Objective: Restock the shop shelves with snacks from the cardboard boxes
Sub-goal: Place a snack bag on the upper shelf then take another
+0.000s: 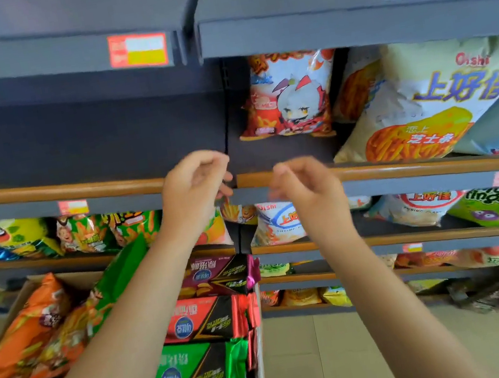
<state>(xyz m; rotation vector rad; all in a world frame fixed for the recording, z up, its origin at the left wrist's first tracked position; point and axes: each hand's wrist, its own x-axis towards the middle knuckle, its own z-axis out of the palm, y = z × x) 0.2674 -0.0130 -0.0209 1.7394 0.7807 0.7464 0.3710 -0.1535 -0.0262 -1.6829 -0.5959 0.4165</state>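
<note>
The left hand [194,184] hung with fingers loosely curled, holding nothing, in front of the wooden shelf rail [76,188]. The right hand [304,186], at its 3 o'clock, was likewise loosely curled and empty; both were motion-blurred. Both forearms reached up from 6 o'clock. At the hands' 1 o'clock a red cartoon snack bag [287,96] stood upright on the shelf beside a pale Oishi bag [425,103]. At 7 o'clock sat the cardboard box [24,292], packed with snack packs [198,322].
</note>
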